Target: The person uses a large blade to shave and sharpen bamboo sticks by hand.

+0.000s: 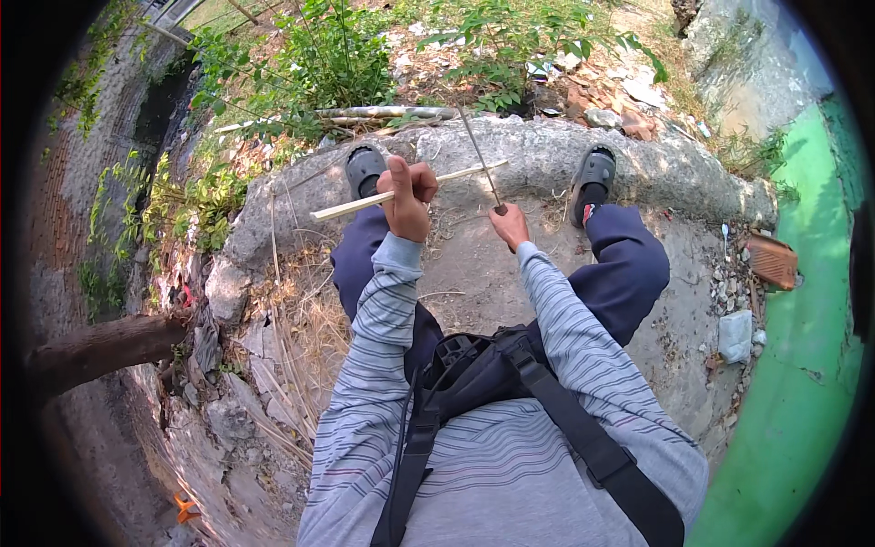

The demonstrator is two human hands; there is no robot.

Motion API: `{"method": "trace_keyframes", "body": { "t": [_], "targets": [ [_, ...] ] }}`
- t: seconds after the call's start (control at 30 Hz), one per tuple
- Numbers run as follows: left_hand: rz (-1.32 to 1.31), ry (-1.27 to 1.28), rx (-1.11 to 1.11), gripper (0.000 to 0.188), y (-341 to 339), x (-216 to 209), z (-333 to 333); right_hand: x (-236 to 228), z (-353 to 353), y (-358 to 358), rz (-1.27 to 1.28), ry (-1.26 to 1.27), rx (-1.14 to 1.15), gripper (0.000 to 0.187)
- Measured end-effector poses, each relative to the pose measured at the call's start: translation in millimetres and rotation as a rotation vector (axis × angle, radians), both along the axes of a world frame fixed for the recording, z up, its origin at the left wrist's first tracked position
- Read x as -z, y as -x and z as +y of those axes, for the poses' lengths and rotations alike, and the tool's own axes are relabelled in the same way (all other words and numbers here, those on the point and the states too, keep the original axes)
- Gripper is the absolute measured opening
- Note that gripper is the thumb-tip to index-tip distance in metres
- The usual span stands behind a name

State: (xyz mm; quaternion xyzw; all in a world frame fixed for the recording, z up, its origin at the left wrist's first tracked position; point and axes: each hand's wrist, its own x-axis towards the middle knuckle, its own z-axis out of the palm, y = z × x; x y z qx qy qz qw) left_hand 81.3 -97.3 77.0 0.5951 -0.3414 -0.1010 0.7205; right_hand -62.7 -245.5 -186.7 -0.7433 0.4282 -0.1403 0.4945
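My left hand [407, 199] is closed around a pale, slim strip of wood, which looks like split bamboo [351, 208]. The strip slants across in front of me, its far end up to the right beyond the knife's line. In my right hand [510, 226] is the brown handle of a long, narrow knife [476, 150]. Its thin blade points up and away from me, leaning left. Blade and strip cross in the view near the strip's right end; whether they touch, I cannot tell.
Between my dark shoes [365, 170] runs a rough concrete ledge [510, 146]. Beyond it are leafy plants [337, 64], bamboo poles [387, 112] and rubble. A tree trunk [109, 351] lies left. At right are a brown plastic basket [772, 261], a pale block [735, 335] and a green surface [793, 365].
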Motion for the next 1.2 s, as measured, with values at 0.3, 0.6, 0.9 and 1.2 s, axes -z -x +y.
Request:
{"method": "trace_keyframes", "body": {
  "t": [0.3, 0.6, 0.9, 1.2],
  "targets": [
    [-0.001, -0.024, -0.037, 0.085, -8, 1, 14, -13, 45, -7, -0.119, 0.093, -0.023, 0.032],
    [0.039, 0.026, -0.036, 0.085, -9, 3, 9, 86, 0, 53, 0.208, -0.014, 0.233, 0.035],
    [0.153, 0.087, -0.180, 0.077, -12, 8, 12, -16, 46, -10, -0.206, 0.046, -0.073, 0.026],
    [0.271, 0.189, -0.218, 0.071, -13, 0, 8, -23, 35, -20, -0.051, -0.035, 0.005, 0.032]
  ]
}}
